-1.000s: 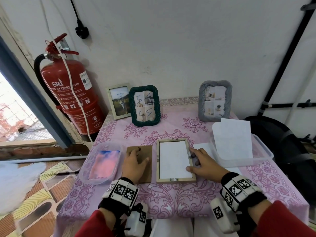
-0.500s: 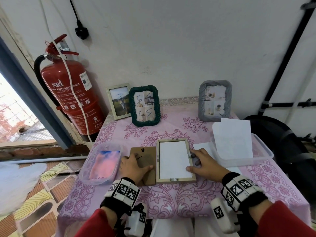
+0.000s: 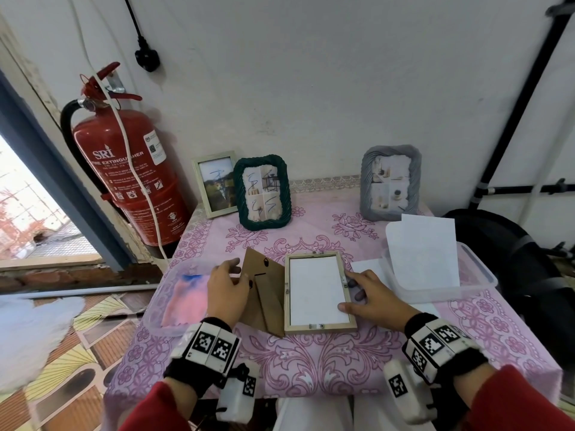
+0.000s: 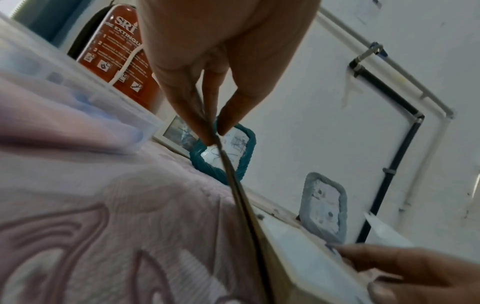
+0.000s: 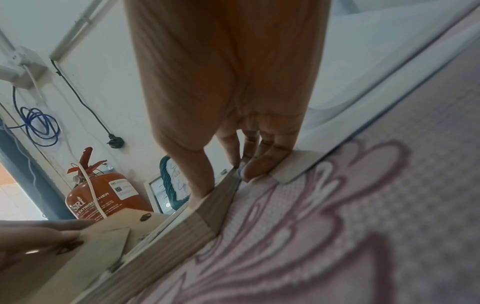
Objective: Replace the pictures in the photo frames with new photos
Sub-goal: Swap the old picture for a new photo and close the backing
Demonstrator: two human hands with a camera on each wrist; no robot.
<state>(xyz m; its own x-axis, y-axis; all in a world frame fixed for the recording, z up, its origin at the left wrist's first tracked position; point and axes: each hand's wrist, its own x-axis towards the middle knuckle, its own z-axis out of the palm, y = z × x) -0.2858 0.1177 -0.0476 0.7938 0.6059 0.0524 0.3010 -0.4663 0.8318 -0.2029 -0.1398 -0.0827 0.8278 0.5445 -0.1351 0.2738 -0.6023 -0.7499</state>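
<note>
Frame [image 3: 319, 293] position: face down on the pink-patterned surface [image 3: 311, 362], its back open and a white sheet [image 3: 315, 289] seated in the recess. The left hand [image 3: 225, 293] pinches the brown backing board [image 3: 264, 290] between thumb and fingers [image 4: 231, 115] and holds it tilted, its near edge low beside the frame's left rail and its far edge raised. The board's hinged stand shows on its upper face. The right hand [image 3: 373, 298] lies with fingers extended, thumb on the frame's right rail and fingertips [image 5: 262, 166] on the surface just beside it; it holds nothing and steadies the frame.

Judged step: fitting the backing board over the new photo.

Failure risks from here:
- The board's leading edge may catch the loose sheet and push it askew or crease it, because nothing pins the sheet down.
- The small clips on the frame rails may block the board if they are turned inward; their position cannot be read here.
- A board lowered at an angle may jam against a rail, and force from the left hand would then slide the frame unless the right hand resists.

Three further frames stand upright against the wall: a pale one [image 3: 214, 183], a green rope-edged one [image 3: 263, 192] and a grey one [image 3: 390, 183].
</note>
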